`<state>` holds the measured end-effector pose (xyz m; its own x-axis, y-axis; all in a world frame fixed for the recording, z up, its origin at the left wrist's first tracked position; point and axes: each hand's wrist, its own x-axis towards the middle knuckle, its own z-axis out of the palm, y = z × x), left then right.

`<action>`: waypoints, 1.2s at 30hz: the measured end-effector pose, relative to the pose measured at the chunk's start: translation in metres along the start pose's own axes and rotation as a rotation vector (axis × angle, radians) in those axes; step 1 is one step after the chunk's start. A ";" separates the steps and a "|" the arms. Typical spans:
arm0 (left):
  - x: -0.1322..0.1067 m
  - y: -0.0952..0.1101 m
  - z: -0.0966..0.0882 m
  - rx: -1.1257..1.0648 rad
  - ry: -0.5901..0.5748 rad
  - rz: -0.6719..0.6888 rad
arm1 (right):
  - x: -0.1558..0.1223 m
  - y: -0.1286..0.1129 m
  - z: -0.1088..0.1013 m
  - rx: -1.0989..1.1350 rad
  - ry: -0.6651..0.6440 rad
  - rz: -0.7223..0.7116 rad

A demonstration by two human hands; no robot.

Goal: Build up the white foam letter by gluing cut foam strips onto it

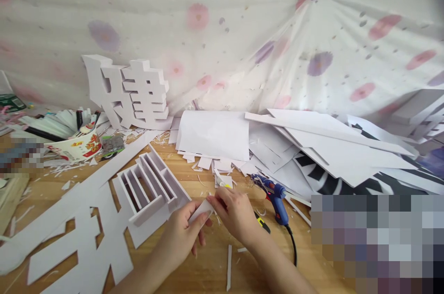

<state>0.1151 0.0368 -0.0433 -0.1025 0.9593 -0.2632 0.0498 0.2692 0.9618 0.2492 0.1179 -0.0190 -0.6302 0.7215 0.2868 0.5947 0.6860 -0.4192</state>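
Observation:
My left hand is closed around a small white foam board strip, thumb on top. My right hand pinches the upper end of the same strip, its fingers curled. To the left lies a white foam board character piece with upright walls glued along part of its outline, close to my left hand. A blue hot glue gun rests right of my right hand, its black cord running toward me. Partly hidden behind my right wrist is a black and yellow utility knife. Something small and yellow shows just beyond my right fingers.
A finished white raised character stands against the flowered plastic sheet. White sheets and stacked boards cover the back and right. A paper bowl with strips stands left. Scraps litter the wooden table.

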 end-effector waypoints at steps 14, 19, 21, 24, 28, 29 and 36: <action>-0.007 0.009 0.001 0.028 0.014 -0.096 | -0.002 -0.002 0.006 -0.060 0.083 -0.124; -0.006 0.006 -0.002 -0.004 0.009 -0.077 | 0.000 -0.004 0.005 0.089 0.050 -0.034; -0.007 0.007 -0.004 -0.027 -0.013 -0.014 | 0.003 -0.005 0.004 0.289 0.012 0.107; -0.010 0.012 -0.009 -0.075 -0.092 0.110 | 0.008 -0.006 0.003 0.803 -0.206 0.361; -0.013 0.015 -0.015 -0.096 -0.156 0.220 | 0.012 -0.008 0.003 1.364 -0.633 0.476; -0.013 0.014 -0.016 -0.095 -0.160 0.233 | 0.012 -0.008 0.003 1.408 -0.674 0.471; -0.011 0.010 -0.012 -0.082 -0.129 0.166 | 0.009 -0.011 -0.003 0.907 -0.432 0.108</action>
<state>0.1048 0.0281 -0.0300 0.0291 0.9942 -0.1033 -0.0257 0.1040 0.9942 0.2381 0.1168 -0.0093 -0.8291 0.5566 -0.0526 0.1683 0.1589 -0.9728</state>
